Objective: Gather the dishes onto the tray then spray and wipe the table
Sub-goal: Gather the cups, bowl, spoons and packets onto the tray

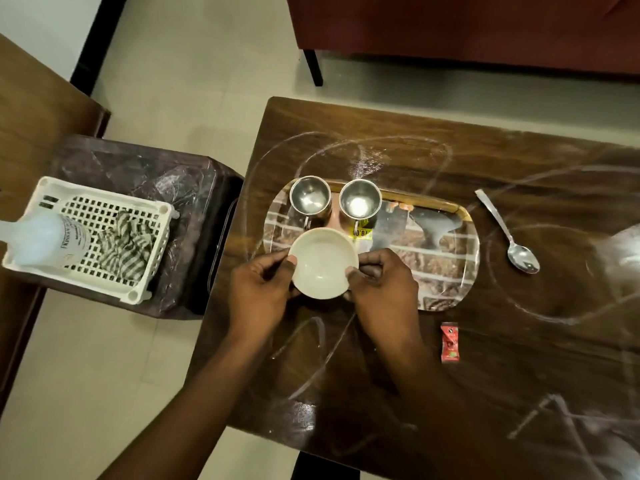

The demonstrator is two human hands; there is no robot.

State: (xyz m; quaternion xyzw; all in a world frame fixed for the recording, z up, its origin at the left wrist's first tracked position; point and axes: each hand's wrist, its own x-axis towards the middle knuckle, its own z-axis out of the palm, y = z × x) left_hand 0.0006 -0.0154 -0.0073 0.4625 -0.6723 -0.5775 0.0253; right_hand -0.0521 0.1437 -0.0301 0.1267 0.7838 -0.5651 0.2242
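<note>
Left hand (pixel 258 289) and right hand (pixel 381 285) each pinch the rim of a small round white bowl (pixel 323 268), thumbs on top, fingers curled under. The bowl is over the near left edge of the printed, round-cornered tray (pixel 446 265); resting or lifted, cannot tell. Two steel mugs (pixel 310 196) stand just behind it. Open tray surface lies to the right. On the white-streaked dark wooden table (pixel 519 375), a steel spoon (pixel 512 237) lies right of the tray and a red sachet (pixel 449 342) near its front corner.
</note>
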